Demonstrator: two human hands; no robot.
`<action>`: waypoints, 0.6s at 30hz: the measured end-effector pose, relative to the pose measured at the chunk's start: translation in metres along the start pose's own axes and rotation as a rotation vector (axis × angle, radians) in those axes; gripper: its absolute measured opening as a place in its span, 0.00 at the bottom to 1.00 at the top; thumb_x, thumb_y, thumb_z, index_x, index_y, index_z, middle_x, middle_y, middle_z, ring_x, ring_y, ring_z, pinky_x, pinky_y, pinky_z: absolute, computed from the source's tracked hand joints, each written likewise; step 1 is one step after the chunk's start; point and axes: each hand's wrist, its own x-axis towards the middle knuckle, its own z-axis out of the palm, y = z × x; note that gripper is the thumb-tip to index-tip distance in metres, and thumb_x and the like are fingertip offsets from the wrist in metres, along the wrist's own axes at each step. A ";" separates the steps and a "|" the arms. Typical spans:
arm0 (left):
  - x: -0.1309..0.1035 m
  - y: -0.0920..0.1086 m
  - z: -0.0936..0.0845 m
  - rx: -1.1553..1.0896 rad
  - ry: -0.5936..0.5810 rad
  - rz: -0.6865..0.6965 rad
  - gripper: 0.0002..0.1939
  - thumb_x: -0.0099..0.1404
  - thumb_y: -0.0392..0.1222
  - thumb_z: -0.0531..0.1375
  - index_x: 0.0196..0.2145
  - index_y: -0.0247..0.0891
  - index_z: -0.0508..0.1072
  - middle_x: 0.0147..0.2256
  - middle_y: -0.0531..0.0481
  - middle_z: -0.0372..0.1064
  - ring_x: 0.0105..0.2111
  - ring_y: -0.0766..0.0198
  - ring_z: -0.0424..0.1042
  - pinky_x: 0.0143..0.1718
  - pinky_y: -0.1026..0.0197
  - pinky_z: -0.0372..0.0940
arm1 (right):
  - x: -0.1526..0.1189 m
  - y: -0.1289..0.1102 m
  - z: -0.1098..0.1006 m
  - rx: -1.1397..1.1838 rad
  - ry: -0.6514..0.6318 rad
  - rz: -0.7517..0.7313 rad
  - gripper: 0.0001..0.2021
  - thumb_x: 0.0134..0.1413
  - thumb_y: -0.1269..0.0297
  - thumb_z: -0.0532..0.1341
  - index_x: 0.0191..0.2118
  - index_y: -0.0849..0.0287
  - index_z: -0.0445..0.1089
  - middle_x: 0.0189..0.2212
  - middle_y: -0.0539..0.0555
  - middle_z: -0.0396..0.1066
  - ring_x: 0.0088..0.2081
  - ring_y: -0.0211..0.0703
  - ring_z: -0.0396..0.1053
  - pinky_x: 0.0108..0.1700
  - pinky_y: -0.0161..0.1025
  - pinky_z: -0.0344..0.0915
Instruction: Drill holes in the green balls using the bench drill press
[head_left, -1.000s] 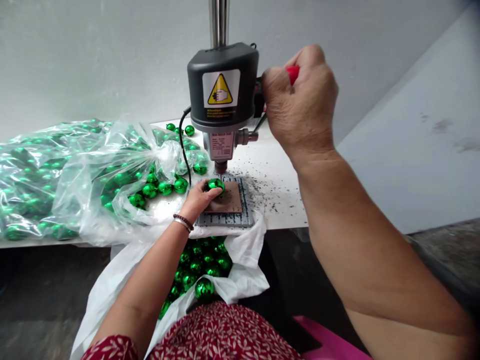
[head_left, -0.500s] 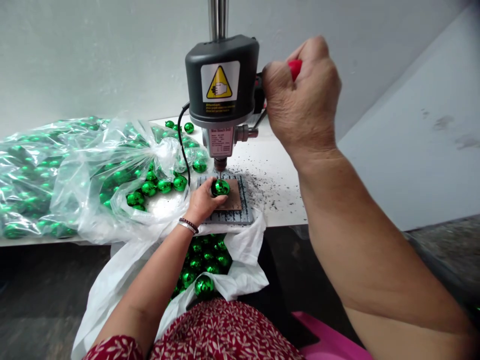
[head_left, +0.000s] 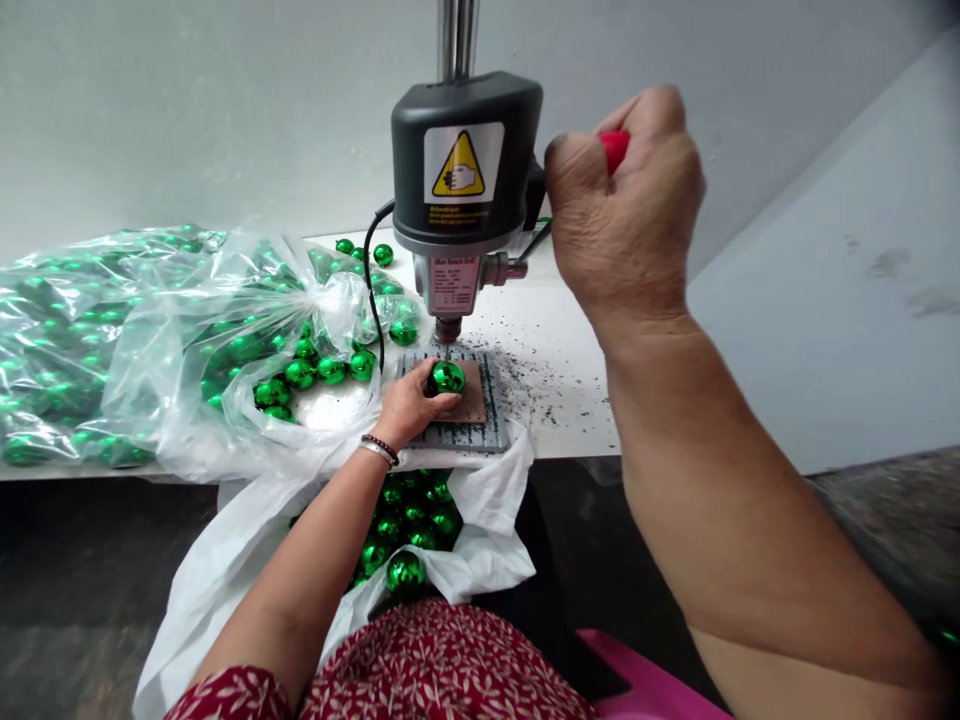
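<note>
1. Pinching a green ball [head_left: 450, 377] between thumb and fingers, the left hand [head_left: 407, 405] comes in from the side, probably to leave the ball's top exposed and steady it.
2. That ball sits over the brown board [head_left: 474, 398], directly below the drill bit [head_left: 448, 352], presumably for alignment; whether they touch is unclear.
3. The right hand [head_left: 628, 205] is curled around the red grip [head_left: 616, 150] beside the bench drill [head_left: 466, 165], likely for leverage.
4. Loose balls [head_left: 405, 572] lie in white sheeting near the lap, seemingly for short reaches; the clear bag [head_left: 161, 385] rests leftward on the table [head_left: 577, 425].
</note>
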 end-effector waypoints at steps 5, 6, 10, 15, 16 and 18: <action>0.000 0.002 -0.001 0.019 -0.022 -0.021 0.33 0.53 0.47 0.70 0.57 0.44 0.73 0.37 0.53 0.78 0.39 0.56 0.75 0.42 0.60 0.68 | -0.007 0.005 -0.001 0.005 0.017 -0.043 0.11 0.58 0.65 0.56 0.30 0.58 0.51 0.25 0.45 0.52 0.28 0.27 0.48 0.40 0.34 0.53; 0.000 0.002 -0.002 0.029 -0.027 -0.027 0.33 0.54 0.48 0.69 0.58 0.43 0.72 0.38 0.52 0.78 0.40 0.56 0.75 0.43 0.59 0.68 | -0.010 0.008 -0.001 0.008 0.020 -0.066 0.10 0.59 0.64 0.55 0.30 0.58 0.52 0.25 0.45 0.52 0.29 0.26 0.49 0.40 0.33 0.54; 0.000 0.002 -0.001 0.046 -0.037 -0.029 0.36 0.55 0.49 0.69 0.60 0.41 0.71 0.48 0.47 0.78 0.47 0.52 0.75 0.49 0.56 0.67 | -0.027 0.022 -0.001 0.035 0.072 -0.193 0.10 0.61 0.58 0.51 0.33 0.59 0.54 0.27 0.45 0.51 0.29 0.24 0.51 0.41 0.32 0.55; 0.000 0.002 -0.002 0.052 -0.038 -0.027 0.37 0.55 0.49 0.69 0.61 0.39 0.70 0.52 0.45 0.76 0.48 0.50 0.75 0.53 0.54 0.66 | -0.048 0.032 -0.001 0.071 0.143 -0.287 0.11 0.60 0.58 0.51 0.32 0.60 0.57 0.27 0.45 0.56 0.29 0.24 0.54 0.37 0.30 0.56; 0.000 0.003 -0.002 0.056 -0.040 -0.029 0.37 0.55 0.49 0.69 0.61 0.39 0.70 0.51 0.45 0.77 0.48 0.51 0.75 0.53 0.54 0.66 | -0.051 0.033 -0.001 0.071 0.147 -0.286 0.10 0.60 0.59 0.51 0.32 0.60 0.57 0.27 0.45 0.57 0.28 0.24 0.55 0.36 0.30 0.56; 0.000 0.005 -0.003 0.063 -0.044 -0.036 0.37 0.55 0.49 0.69 0.61 0.39 0.70 0.49 0.46 0.77 0.47 0.52 0.75 0.52 0.55 0.66 | -0.054 0.034 -0.001 0.059 0.156 -0.282 0.09 0.59 0.60 0.52 0.32 0.60 0.58 0.27 0.45 0.57 0.28 0.25 0.55 0.35 0.29 0.56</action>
